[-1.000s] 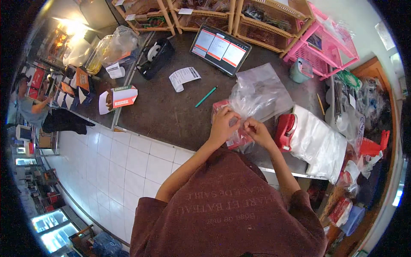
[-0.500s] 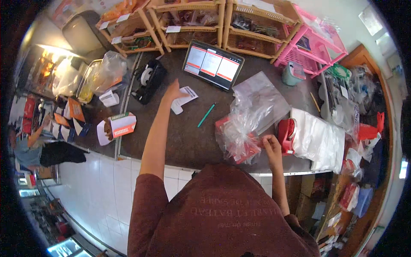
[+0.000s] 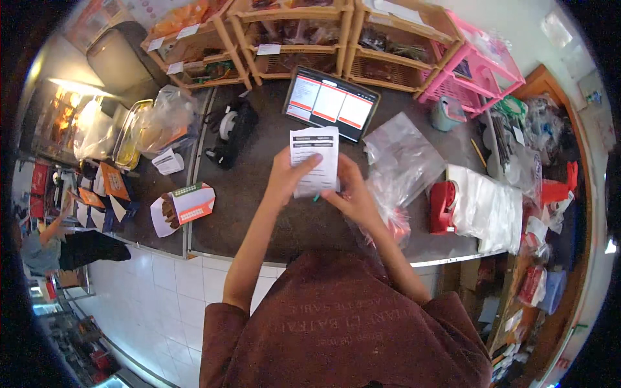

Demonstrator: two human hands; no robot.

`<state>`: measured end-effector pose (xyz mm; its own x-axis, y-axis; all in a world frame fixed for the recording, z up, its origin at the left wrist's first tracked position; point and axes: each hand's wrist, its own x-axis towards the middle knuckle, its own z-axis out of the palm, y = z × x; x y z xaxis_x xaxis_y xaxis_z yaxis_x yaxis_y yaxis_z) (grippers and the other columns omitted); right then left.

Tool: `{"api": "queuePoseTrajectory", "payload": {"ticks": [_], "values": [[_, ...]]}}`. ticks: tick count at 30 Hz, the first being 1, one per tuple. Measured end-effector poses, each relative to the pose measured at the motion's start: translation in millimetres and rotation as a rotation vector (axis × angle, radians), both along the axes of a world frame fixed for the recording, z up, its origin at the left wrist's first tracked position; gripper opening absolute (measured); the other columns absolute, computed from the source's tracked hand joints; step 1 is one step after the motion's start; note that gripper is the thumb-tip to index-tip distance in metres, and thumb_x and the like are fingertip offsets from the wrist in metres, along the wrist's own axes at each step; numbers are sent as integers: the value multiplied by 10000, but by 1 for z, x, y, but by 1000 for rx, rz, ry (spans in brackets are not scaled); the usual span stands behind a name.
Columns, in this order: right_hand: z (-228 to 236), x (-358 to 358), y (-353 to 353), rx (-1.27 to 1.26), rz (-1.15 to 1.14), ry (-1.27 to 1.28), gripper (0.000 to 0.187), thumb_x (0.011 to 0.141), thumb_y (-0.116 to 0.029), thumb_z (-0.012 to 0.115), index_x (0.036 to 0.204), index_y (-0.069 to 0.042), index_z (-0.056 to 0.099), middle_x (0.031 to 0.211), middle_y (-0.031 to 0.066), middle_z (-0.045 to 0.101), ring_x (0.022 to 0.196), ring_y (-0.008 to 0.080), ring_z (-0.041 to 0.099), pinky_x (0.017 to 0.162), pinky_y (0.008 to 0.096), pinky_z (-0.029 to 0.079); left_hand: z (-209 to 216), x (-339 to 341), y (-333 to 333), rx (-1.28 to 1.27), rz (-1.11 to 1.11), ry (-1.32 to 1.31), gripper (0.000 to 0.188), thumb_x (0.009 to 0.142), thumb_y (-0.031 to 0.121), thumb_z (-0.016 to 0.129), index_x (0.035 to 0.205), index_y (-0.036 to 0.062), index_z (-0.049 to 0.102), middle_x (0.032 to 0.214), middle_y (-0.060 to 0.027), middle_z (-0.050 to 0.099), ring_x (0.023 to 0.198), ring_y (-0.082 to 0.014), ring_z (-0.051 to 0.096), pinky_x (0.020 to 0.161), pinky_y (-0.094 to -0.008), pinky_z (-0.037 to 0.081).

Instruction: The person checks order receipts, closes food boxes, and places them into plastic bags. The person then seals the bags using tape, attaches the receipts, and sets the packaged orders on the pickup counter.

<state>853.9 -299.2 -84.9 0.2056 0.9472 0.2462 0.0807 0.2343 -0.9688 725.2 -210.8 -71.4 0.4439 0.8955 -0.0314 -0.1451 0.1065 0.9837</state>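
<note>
A white printed paper slip (image 3: 315, 145) is held up over the counter, in front of the tablet. My left hand (image 3: 288, 174) grips it from the left, thumb lying across its face. At its lower right edge, my right hand (image 3: 354, 191) pinches the paper. Part of a green pen (image 3: 315, 198) shows below the slip; the rest is hidden. Beside my right forearm lies a knotted clear plastic bag (image 3: 396, 210) with something red inside, partly covered by the arm. The lit tablet (image 3: 332, 103) stands just beyond the slip.
A black device with a white roll (image 3: 228, 126) sits left, near an open food box (image 3: 187, 205). To the right are a red tape dispenser (image 3: 443, 207) and white plastic bags (image 3: 488, 210). Tan racks (image 3: 294, 45) line the back. Another person (image 3: 71, 249) is far left.
My left hand has lifted the slip off the counter and brought it to the middle. My right hand has left the knotted bag and now holds the slip too.
</note>
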Motion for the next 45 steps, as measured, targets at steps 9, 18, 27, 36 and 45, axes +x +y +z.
{"api": "queuePoseTrajectory", "payload": {"ticks": [9,18,27,36,45], "values": [[-28,-29,-2,-454,492,237,254,792,-144,565,986,16,528,851,36,589,742,92,542,639,219,442,-8,-44,3,-138,178,-175,267,834,205,495,980,-17,510,879,-100,588,758,-126,559,660,-261,460],[-67,-34,-15,-219,332,29,205,842,-153,475,971,4,501,723,52,543,713,113,511,655,253,415,-13,-56,32,-337,60,-627,341,859,214,408,1132,10,388,1084,-194,488,981,-308,502,810,-418,443],[-56,11,29,-397,375,-344,260,830,-189,471,1045,-55,412,555,64,517,476,154,519,462,283,415,-61,-82,39,-275,444,-562,98,832,155,458,850,61,439,631,-51,456,502,-125,426,448,-254,350],[-86,70,105,-618,-265,-1207,766,677,-106,536,1316,-199,123,589,167,565,545,296,578,461,396,443,-62,-120,3,-273,648,-291,275,820,224,508,1045,76,457,898,-117,569,707,-206,569,612,-324,482],[-101,67,112,-670,-291,-1311,729,709,-118,503,1313,-260,120,675,152,597,608,296,595,513,395,468,-72,-130,-16,-297,636,-295,290,830,198,490,1064,33,446,944,-148,563,761,-224,577,659,-336,486]]}}
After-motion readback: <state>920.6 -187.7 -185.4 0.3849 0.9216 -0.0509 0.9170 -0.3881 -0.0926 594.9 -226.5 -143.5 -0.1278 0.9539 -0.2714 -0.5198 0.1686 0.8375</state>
